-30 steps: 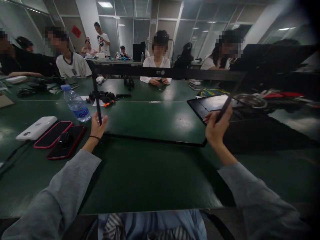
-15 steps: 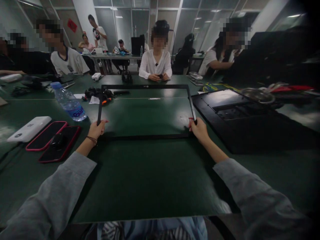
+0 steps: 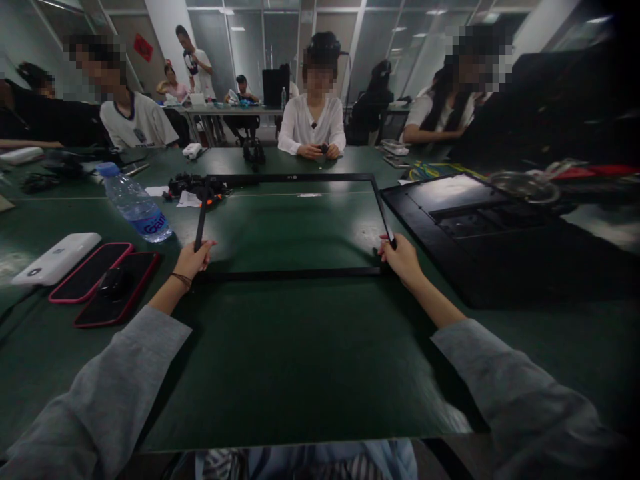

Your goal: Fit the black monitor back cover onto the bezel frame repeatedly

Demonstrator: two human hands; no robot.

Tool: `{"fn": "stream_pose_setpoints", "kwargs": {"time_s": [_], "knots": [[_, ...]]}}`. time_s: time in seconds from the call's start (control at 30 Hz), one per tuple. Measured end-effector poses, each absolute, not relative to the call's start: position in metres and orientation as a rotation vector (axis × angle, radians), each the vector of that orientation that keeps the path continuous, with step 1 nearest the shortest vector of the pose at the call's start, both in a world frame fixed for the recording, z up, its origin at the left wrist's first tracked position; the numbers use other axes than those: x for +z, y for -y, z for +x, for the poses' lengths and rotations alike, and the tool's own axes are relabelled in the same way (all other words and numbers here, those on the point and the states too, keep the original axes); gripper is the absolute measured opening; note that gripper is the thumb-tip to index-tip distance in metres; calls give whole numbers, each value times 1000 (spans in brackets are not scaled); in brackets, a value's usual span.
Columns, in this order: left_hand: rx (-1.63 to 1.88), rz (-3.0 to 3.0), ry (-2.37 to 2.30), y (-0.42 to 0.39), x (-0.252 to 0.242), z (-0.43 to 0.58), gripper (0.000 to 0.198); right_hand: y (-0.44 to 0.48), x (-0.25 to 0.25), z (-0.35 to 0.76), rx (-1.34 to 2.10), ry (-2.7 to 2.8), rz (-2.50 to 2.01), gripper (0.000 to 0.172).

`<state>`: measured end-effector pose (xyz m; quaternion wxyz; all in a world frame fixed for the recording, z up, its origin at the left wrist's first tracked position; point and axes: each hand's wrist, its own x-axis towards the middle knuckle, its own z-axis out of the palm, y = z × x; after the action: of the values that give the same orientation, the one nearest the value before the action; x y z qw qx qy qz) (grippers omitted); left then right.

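Observation:
A thin black rectangular monitor bezel frame (image 3: 293, 179) lies nearly flat on the green table (image 3: 290, 347) in front of me. My left hand (image 3: 193, 259) is closed on the frame's left side bar near its front corner. My right hand (image 3: 401, 259) is closed on the right side bar near the other front corner. The frame's far bar carries a small logo and reaches toward a person in a white shirt across the table.
A black monitor back panel (image 3: 480, 227) lies to the right of the frame. On the left are a water bottle (image 3: 134, 203), a white power bank (image 3: 56, 257) and two red-edged phones (image 3: 107, 283). Black parts (image 3: 193, 185) lie beyond the frame. Other people sit around the table.
The frame stood tilted up on its near edge a second ago. Both my hands have lowered it away from me until it lies almost flat on the table.

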<state>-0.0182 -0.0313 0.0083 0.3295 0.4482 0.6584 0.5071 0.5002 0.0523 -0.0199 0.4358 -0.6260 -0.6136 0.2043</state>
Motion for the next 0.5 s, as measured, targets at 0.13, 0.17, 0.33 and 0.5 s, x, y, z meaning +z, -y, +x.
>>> {"fn": "stream_pose_setpoints", "kwargs": {"time_s": [0.13,0.17,0.33,0.5], "knots": [[1325,1161,-1734,31,8,-18,28,-52,-20,500,514,1526,-1570,24],[1323,1158,-1736,32,9,-18,28,-52,-20,500,515,1524,-1571,24],[1311,1178,-1744,32,10,-16,30,-52,-18,498,522,1507,-1581,21],[1304,1188,-1751,31,8,-19,34,-51,-15,497,535,1505,-1590,19]]}}
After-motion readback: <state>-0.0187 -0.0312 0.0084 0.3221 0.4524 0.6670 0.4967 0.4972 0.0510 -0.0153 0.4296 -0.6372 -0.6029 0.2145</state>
